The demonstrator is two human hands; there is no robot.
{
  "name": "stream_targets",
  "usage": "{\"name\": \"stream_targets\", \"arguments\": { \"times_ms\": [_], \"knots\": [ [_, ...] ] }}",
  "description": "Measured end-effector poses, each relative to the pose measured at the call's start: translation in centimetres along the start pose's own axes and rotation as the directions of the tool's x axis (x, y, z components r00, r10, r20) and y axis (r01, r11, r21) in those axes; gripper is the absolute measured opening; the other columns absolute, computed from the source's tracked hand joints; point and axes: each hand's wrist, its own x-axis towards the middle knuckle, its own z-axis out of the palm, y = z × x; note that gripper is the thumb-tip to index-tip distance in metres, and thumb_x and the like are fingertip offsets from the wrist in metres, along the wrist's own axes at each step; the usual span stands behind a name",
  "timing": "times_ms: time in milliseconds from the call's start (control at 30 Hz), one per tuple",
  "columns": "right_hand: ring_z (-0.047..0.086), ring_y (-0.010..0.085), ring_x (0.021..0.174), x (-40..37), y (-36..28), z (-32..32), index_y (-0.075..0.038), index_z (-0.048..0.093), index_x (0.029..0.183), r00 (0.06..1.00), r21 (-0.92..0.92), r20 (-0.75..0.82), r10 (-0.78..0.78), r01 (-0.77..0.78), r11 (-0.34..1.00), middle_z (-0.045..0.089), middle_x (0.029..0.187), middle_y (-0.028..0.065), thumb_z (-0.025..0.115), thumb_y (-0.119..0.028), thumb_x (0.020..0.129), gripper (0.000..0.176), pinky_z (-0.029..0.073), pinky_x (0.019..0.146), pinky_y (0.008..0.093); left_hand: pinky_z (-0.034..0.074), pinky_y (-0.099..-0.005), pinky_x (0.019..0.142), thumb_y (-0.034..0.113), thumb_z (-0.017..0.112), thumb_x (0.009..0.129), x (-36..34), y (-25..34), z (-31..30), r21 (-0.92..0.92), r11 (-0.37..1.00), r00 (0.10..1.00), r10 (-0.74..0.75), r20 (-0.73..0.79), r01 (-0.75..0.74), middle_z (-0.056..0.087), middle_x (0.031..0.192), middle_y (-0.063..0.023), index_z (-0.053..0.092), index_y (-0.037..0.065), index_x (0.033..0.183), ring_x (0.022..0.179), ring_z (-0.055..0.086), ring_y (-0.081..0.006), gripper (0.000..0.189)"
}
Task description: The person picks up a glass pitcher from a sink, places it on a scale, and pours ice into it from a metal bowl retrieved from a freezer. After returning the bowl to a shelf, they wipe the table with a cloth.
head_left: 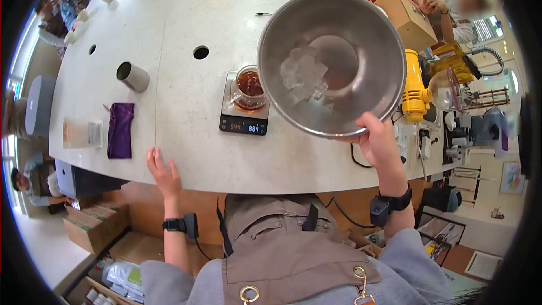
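Observation:
My right hand [377, 138] grips the near rim of a large steel mixing bowl [372, 39], raised over the right side of the table and tilted toward me. Ice cubes [304, 73] lie together on the left of its inside. Beside the bowl, a glass server [250, 87] with reddish-brown liquid rests on a digital scale [244, 125] with lit digits. My left hand [164, 172] is at the table's front edge, fingers apart, holding nothing. A folded purple cloth [120, 130] lies to its left.
A grey metal cup [133, 77] lies or leans near a hole [201, 52] in the white table [186, 135]. A clear plastic box [83, 134] sits at left. To the right stand a yellow grinder [415, 87] and a wooden box [405, 20]. Several people sit around the far side.

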Motion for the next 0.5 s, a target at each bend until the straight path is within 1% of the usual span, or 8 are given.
{"name": "stream_targets", "arguments": {
  "times_ms": [33, 100, 133, 200, 233, 367, 433, 500],
  "knots": [
    [0.061, 0.0268, 0.079, 0.9, -0.4, 0.6, 0.007, 0.042, 0.105, 1.0, 0.008, -0.009, 0.008, -0.008, 1.0, 0.053, 0.096, 0.0141, 0.041, 0.003, 0.073, 0.032, 0.057, 0.065, 0.0449, 0.031, -0.0441, 0.096, 0.002, 0.05, 0.074, 0.1, -0.2, 0.0, -0.028, 0.998, 0.998, -0.063, -0.013, 0.063, 0.037, 0.125, -0.0195, 0.046, -0.003, 0.113, 0.117, 0.035, -0.0365, 0.039],
    [0.06, 0.0276, 0.081, 2.4, -0.9, 1.4, 0.006, 0.041, 0.107, 0.999, -0.036, 0.006, -0.044, 0.044, 0.998, 0.052, 0.097, 0.0143, 0.041, 0.002, 0.073, 0.034, 0.057, 0.064, 0.0441, 0.031, -0.0441, 0.097, 0.001, 0.049, 0.074, 0.0, -0.9, 0.2, -0.042, 0.998, 0.998, -0.054, -0.015, 0.054, 0.038, 0.125, -0.0193, 0.046, -0.004, 0.113, 0.118, 0.035, -0.0364, 0.039],
    [0.06, 0.0276, 0.081, 3.2, -0.7, 1.7, 0.006, 0.041, 0.107, 0.999, -0.034, 0.001, -0.036, 0.036, 0.999, 0.052, 0.097, 0.0143, 0.041, 0.002, 0.073, 0.034, 0.057, 0.064, 0.0441, 0.031, -0.0441, 0.098, 0.001, 0.048, 0.074, -0.2, -1.2, 0.3, -0.06, 0.997, 0.998, -0.055, -0.029, 0.053, 0.038, 0.125, -0.019, 0.046, -0.004, 0.113, 0.12, 0.034, -0.0364, 0.039],
    [0.06, 0.0266, 0.081, 4.5, -0.5, 2.3, 0.006, 0.041, 0.107, 0.979, -0.091, -0.029, -0.203, 0.199, 0.976, 0.052, 0.098, 0.0141, 0.041, 0.002, 0.072, 0.034, 0.057, 0.063, 0.0423, 0.031, -0.044, 0.098, 0.0, 0.047, 0.074, -0.2, -1.2, 0.2, -0.061, 0.997, 0.998, -0.057, -0.02, 0.056, 0.039, 0.125, -0.019, 0.046, -0.005, 0.113, 0.12, 0.035, -0.0364, 0.039],
    [0.06, 0.025, 0.084, 4.8, -0.7, 2.5, 0.004, 0.031, 0.118, 0.983, -0.116, -0.024, -0.183, 0.179, 0.977, 0.049, 0.106, 0.0155, 0.041, 0.0, 0.075, 0.044, 0.058, 0.061, 0.0377, 0.031, -0.0438, 0.098, -0.001, 0.047, 0.074, -0.1, -1.1, 0.2, -0.063, 0.996, 0.998, -0.06, -0.022, 0.058, 0.04, 0.124, -0.019, 0.047, -0.005, 0.112, 0.12, 0.035, -0.0364, 0.039],
    [0.059, 0.0231, 0.084, 6.2, -0.4, 2.7, 0.004, 0.034, 0.116, 0.981, -0.17, -0.047, -0.188, 0.177, 0.969, 0.049, 0.104, 0.0146, 0.042, -0.001, 0.075, 0.042, 0.058, 0.061, 0.0365, 0.033, -0.0432, 0.097, -0.002, 0.045, 0.073, 0.1, -1.4, 0.5, -0.061, 0.998, 0.999, -0.031, -0.031, 0.029, 0.042, 0.123, -0.0189, 0.048, -0.005, 0.111, 0.119, 0.037, -0.0364, 0.038],
    [0.059, 0.0214, 0.077, 7.3, 0.4, 1.9, 0.005, 0.04, 0.109, 0.959, -0.325, -0.062, -0.277, 0.243, 0.914, 0.05, 0.097, 0.0123, 0.043, 0.001, 0.072, 0.037, 0.058, 0.056, 0.0376, 0.035, -0.0427, 0.096, -0.003, 0.043, 0.074, 0.2, -1.1, 0.4, -0.052, 0.997, 0.999, -0.052, -0.015, 0.051, 0.042, 0.123, -0.0191, 0.049, -0.006, 0.11, 0.119, 0.037, -0.036, 0.036],
    [0.059, 0.0211, 0.077, 7.7, 0.6, 2.2, 0.005, 0.04, 0.108, 0.948, -0.337, -0.076, -0.308, 0.266, 0.903, 0.05, 0.097, 0.012, 0.043, 0.0, 0.072, 0.036, 0.058, 0.056, 0.0373, 0.035, -0.0423, 0.095, -0.004, 0.043, 0.075, -0.1, -1.3, 0.4, -0.045, 0.998, 0.999, -0.054, -0.004, 0.054, 0.042, 0.123, -0.0193, 0.049, -0.006, 0.109, 0.119, 0.037, -0.0361, 0.035]
  ]
}}
